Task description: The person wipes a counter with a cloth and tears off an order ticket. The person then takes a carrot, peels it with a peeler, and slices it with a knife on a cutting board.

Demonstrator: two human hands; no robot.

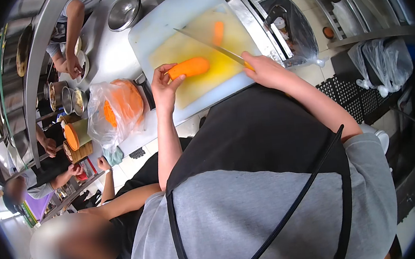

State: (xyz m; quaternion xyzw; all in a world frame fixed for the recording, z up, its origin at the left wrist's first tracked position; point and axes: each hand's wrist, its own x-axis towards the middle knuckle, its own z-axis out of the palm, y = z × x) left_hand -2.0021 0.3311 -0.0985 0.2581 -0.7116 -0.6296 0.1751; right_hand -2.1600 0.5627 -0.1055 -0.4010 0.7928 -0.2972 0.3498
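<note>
My left hand (165,85) grips a peeled carrot (190,68) at its near end, over the left part of a cutting board (154,33). In my right hand (265,71) is a kitchen knife (208,44) with a yellowish handle, its long blade pointing to the far left across the board. The blade is apart from the carrot. Beyond the blade, a cut carrot piece (218,33) lies on the board, whose middle is stained yellow.
Left of the board, a clear plastic bag (112,113) holds shredded orange food, with a dark-handled tool (144,89) beside it. Metal bowls (124,12) stand at the far edge. A lined bin (290,28) is on the right. Other people work along the left side.
</note>
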